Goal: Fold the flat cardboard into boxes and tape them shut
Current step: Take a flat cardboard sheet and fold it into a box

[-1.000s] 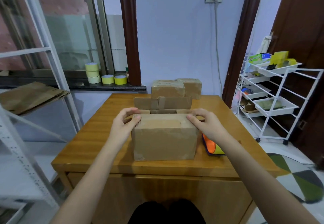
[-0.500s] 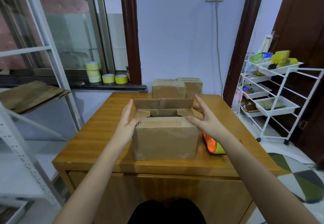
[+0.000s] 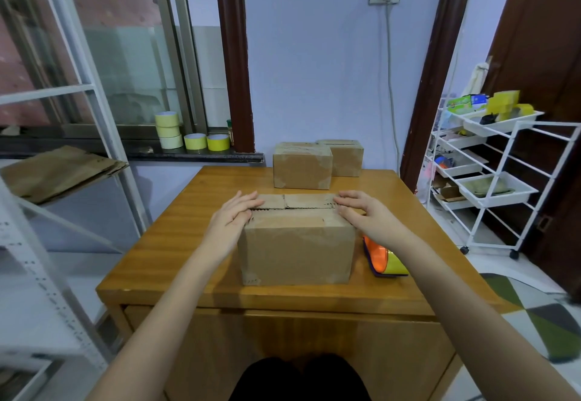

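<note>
Two taped boxes (image 3: 302, 165) sit at the back of your wooden desk (image 3: 176, 237), by the blue wall. Tape rolls (image 3: 191, 135) line the window sill, and a white cart (image 3: 490, 180) stands on your right. A half second ago the far flap of the box (image 3: 297, 243) stood up; it is folded down now. Your left hand (image 3: 231, 216) and right hand (image 3: 361, 212) press flat on the top flaps, fingers (image 3: 248, 199) straight, grasping nothing. An orange tape gun (image 3: 382, 259) lies just beside the box.

Brown cardboard box (image 3: 297, 248) upright, top flaps folded down
</note>
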